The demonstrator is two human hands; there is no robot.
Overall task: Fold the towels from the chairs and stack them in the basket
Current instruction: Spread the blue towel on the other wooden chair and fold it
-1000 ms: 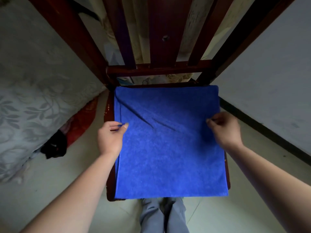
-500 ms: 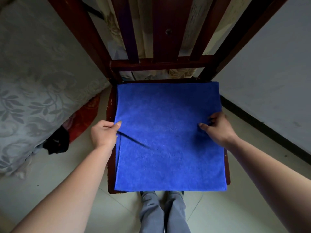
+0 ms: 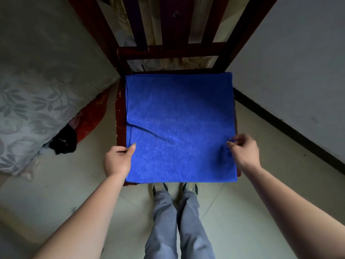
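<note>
A blue towel [image 3: 179,116] lies spread nearly flat over the seat of a dark red wooden chair [image 3: 119,116], covering almost all of it. A shallow crease runs across the cloth from its left edge toward the middle. My left hand [image 3: 117,159] pinches the towel's left edge near the front, thumb on top. My right hand [image 3: 243,151] pinches the right edge at about the same height. No basket is in view.
The chair's slatted back [image 3: 175,34] rises at the top of the view. A grey leaf-patterned bedcover [image 3: 37,90] hangs on the left, with red cloth [image 3: 91,116] and a black item [image 3: 63,141] under it. A white wall [image 3: 298,71] stands on the right. My legs [image 3: 177,221] stand on the tiled floor.
Both hands have slid along the towel's side edges toward me, from the middle to near the front. The crease in the cloth has shifted with them.
</note>
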